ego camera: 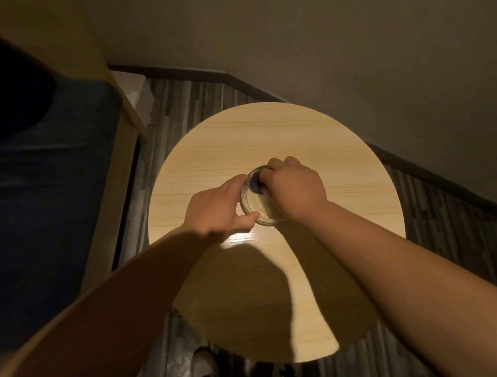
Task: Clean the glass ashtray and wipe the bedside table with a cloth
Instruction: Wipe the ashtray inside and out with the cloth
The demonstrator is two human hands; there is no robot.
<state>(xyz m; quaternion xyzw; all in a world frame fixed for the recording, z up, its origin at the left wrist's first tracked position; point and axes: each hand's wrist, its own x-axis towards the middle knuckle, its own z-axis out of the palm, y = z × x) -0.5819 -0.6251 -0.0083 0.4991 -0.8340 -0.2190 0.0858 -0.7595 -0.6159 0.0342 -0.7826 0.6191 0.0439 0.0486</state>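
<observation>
Near the bedside table's (211, 138) middle, the left hand (214, 208) gripped the glass ashtray (259, 210) – right hand's (292, 186) fingers pinched the cloth (255, 185) inside; hard scrubbing might have skidded the glass free.

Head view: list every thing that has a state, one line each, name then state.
glass ashtray: upright on the table, gripped at its rim, cloth inside.
cloth: dark, bunched, pressed into the ashtray.
left hand: closed on the ashtray's rim, steadying it.
right hand: closed on the cloth, inside the ashtray.
round table: bare wood, partly shadowed, glare near the ashtray.
</observation>
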